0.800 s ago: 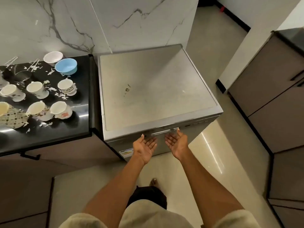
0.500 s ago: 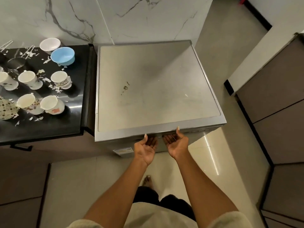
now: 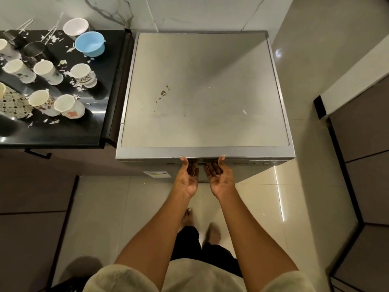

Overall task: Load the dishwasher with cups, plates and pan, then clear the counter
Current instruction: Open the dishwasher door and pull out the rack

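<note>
Two hands work at the front top edge of the silver dishwasher [image 3: 202, 91]. The left hand [image 3: 188, 179] and right hand [image 3: 221, 179] are palm-up, side by side, with fingers hooked under the door's handle recess and thumbs against the front lip. The dishwasher door appears closed. Left of the dishwasher, the black counter [image 3: 69, 131] carries several white cups [image 3: 45, 69], a blue bowl [image 3: 90, 44] and scattered white scraps.
</note>
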### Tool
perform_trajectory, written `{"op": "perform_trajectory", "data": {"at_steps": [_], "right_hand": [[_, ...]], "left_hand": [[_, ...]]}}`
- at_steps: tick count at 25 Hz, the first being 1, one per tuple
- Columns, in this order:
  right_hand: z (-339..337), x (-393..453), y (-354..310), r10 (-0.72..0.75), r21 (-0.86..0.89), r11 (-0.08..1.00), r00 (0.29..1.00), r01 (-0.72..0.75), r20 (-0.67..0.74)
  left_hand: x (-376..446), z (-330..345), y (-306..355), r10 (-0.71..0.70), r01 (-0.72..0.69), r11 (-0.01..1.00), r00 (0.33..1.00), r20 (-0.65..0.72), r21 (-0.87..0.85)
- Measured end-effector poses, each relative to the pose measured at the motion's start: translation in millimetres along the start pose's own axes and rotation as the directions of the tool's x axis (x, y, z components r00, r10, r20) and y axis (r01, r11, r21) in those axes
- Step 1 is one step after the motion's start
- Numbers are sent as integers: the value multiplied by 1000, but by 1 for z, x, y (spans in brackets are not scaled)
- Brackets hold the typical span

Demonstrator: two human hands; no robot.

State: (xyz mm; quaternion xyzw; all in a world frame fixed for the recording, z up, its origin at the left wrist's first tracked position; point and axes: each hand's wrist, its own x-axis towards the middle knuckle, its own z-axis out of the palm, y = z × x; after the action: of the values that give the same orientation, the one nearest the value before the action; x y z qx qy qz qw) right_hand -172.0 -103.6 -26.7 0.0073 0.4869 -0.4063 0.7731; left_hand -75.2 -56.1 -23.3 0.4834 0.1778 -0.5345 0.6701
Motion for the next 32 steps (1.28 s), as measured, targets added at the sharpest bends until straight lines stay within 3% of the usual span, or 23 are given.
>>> {"op": "perform_trajectory", "data": {"at_steps": [7, 13, 17, 19, 21, 23, 26, 27, 29, 31, 32], "right_hand": [[-1, 1, 1, 32, 4, 999, 999, -32, -9], [-33, -10, 12, 49, -92, 994, 993, -58, -104], [-59, -17, 10, 70, -424, 903, 997, -75, -26], [-64, -22, 3, -42, -725, 689, 999, 15, -19], [-66, -28, -6, -247, -952, 263, 965, 159, 93], [-66, -38, -14, -357, -940, -53, 873, 337, 333], [-69, -50, -19, -406, -765, -310, 649, 564, 643], [-67, -53, -21, -403, -706, -380, 580, 597, 707], [-61, -56, -23, -340, -639, -480, 544, 602, 767], [-59, -55, -24, -223, -615, -568, 616, 548, 755], [-62, -55, -24, -160, -608, -602, 668, 518, 727]], "left_hand": [[2, 4, -4, 7, -4, 999, 997, -71, 41], [-12, -15, -13, -34, 45, 994, 994, -106, 95], [-28, -35, -15, -52, 56, 992, 998, -42, 109], [-31, -42, -13, -69, 87, 975, 993, -95, 203], [-32, -48, -11, -35, 101, 935, 981, -193, 340], [-36, -52, -10, 74, 46, 876, 971, -228, 480], [-53, -51, -12, 306, -192, 784, 947, -100, 590], [-59, -52, -14, 398, -293, 711, 917, -23, 639], [-68, -59, -16, 547, -454, 417, 817, 181, 788], [-72, -65, -13, 530, -500, 60, 749, 397, 864], [-72, -66, -12, 446, -490, -92, 758, 475, 867]]}}
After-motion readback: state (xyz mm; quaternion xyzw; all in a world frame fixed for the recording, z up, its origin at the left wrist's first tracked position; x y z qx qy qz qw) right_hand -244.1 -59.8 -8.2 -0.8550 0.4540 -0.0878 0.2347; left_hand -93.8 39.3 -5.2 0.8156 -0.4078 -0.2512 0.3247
